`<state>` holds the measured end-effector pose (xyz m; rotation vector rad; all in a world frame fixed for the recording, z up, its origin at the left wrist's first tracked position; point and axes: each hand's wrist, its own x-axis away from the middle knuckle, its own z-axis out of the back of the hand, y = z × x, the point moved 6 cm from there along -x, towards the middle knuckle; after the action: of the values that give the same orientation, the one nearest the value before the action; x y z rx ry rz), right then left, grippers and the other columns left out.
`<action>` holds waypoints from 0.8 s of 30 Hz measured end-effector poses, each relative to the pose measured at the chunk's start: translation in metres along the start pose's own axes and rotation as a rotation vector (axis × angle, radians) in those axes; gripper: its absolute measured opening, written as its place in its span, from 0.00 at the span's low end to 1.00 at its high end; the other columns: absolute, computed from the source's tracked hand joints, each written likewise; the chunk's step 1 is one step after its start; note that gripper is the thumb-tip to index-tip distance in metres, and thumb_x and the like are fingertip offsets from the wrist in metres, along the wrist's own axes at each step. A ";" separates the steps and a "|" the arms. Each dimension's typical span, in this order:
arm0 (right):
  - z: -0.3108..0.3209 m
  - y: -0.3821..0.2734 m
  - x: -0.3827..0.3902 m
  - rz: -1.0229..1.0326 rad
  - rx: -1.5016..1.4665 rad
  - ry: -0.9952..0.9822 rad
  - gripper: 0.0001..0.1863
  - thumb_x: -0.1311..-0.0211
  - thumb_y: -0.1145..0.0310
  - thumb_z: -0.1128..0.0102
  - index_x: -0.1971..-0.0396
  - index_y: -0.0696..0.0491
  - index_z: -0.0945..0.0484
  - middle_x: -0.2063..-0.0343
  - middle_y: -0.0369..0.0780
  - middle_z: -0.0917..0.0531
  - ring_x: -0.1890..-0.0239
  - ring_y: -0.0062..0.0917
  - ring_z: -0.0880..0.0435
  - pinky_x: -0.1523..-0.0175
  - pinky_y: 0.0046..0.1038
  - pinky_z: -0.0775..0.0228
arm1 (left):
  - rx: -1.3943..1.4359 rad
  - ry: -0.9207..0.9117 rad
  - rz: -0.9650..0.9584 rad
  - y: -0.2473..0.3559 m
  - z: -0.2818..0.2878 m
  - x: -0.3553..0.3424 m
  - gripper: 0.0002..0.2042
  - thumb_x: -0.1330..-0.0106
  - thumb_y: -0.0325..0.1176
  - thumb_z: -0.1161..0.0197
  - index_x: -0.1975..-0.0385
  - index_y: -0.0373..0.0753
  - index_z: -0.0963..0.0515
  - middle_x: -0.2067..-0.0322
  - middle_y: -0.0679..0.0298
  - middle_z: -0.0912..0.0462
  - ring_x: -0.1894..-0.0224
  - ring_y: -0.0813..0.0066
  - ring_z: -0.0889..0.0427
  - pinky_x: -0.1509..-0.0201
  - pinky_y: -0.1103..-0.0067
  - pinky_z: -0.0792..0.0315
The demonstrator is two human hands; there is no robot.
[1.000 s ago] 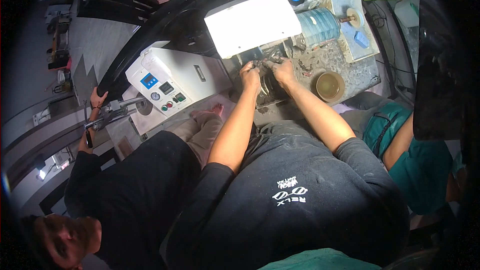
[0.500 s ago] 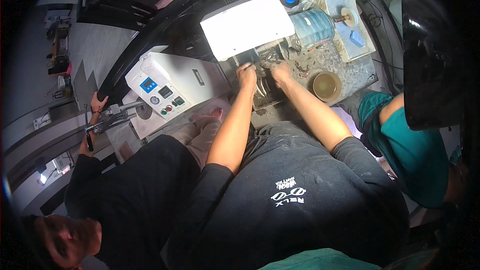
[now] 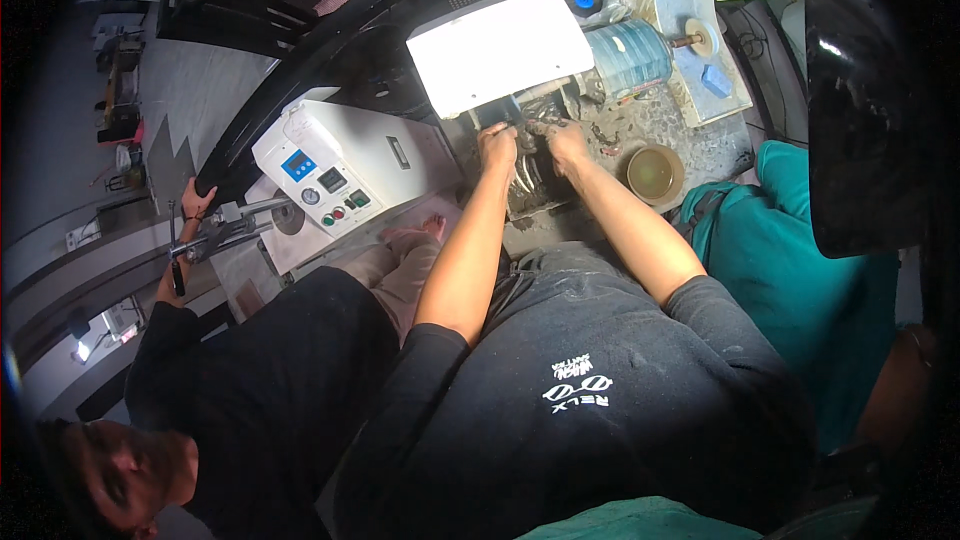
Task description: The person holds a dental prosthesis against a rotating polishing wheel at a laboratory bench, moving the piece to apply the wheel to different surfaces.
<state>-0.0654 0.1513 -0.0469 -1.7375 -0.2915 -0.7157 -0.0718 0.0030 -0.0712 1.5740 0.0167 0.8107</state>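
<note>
My left hand (image 3: 497, 148) and my right hand (image 3: 566, 146) reach side by side under the front edge of a white machine cover (image 3: 505, 50). Both are curled closed, with their fingertips close together, at a dark wheel-like part (image 3: 508, 110). Whatever is between the fingers is too small and muddy to make out. Below them lies a mud-coated trough (image 3: 535, 185) with grey slurry and curved pale edges. A brown round bowl (image 3: 653, 174) of murky liquid stands to the right of my right hand.
A blue-tinted plastic bottle (image 3: 628, 57), a tray (image 3: 703, 90) with a blue block (image 3: 715, 80) and a round wheel (image 3: 700, 37) lie at the right. At the left stands a white control box (image 3: 340, 165), near a co-worker in black (image 3: 270, 390). Another person in teal (image 3: 820, 310) is close on the right.
The person in teal on the right has shifted, the arm now lowered over the side. The co-worker's head at left has tilted down slightly. My hands stay almost in the same place.
</note>
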 end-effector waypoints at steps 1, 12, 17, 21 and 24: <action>0.000 -0.002 -0.001 0.033 0.019 0.000 0.10 0.50 0.72 0.37 0.69 0.61 0.19 0.71 0.41 0.18 0.72 0.24 0.22 0.66 0.25 0.32 | 0.001 -0.002 -0.003 -0.002 0.001 -0.003 0.07 0.53 0.18 0.43 0.73 0.35 0.27 0.69 0.61 0.24 0.67 0.71 0.24 0.58 0.79 0.31; -0.016 -0.013 0.013 0.169 0.147 -0.072 0.07 0.51 0.76 0.37 0.71 0.61 0.19 0.72 0.40 0.17 0.72 0.21 0.21 0.66 0.23 0.31 | 0.026 -0.207 -0.188 -0.024 0.013 -0.020 0.10 0.50 0.15 0.53 0.75 0.33 0.25 0.75 0.68 0.24 0.71 0.80 0.27 0.66 0.84 0.34; -0.016 -0.010 0.017 0.139 0.020 -0.106 0.07 0.50 0.78 0.38 0.70 0.62 0.20 0.71 0.40 0.17 0.70 0.20 0.22 0.63 0.21 0.31 | -0.140 -0.207 -0.393 -0.030 0.011 -0.021 0.11 0.51 0.14 0.54 0.74 0.32 0.24 0.74 0.68 0.24 0.73 0.83 0.28 0.68 0.84 0.34; -0.013 -0.010 0.014 0.133 0.045 -0.034 0.05 0.50 0.80 0.40 0.71 0.64 0.20 0.72 0.40 0.17 0.71 0.21 0.20 0.65 0.22 0.29 | -0.109 -0.171 -0.297 -0.035 0.011 -0.019 0.09 0.51 0.15 0.52 0.75 0.31 0.24 0.75 0.69 0.24 0.71 0.82 0.28 0.65 0.84 0.34; -0.013 -0.009 0.010 0.131 -0.020 -0.053 0.06 0.50 0.79 0.40 0.70 0.64 0.20 0.71 0.41 0.17 0.71 0.22 0.20 0.65 0.22 0.29 | -0.086 -0.187 -0.176 -0.034 0.009 -0.020 0.08 0.51 0.17 0.50 0.73 0.31 0.24 0.73 0.67 0.24 0.68 0.80 0.28 0.61 0.82 0.34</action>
<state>-0.0663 0.1404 -0.0323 -1.7793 -0.2046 -0.5800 -0.0678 -0.0077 -0.1099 1.5377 -0.0146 0.5191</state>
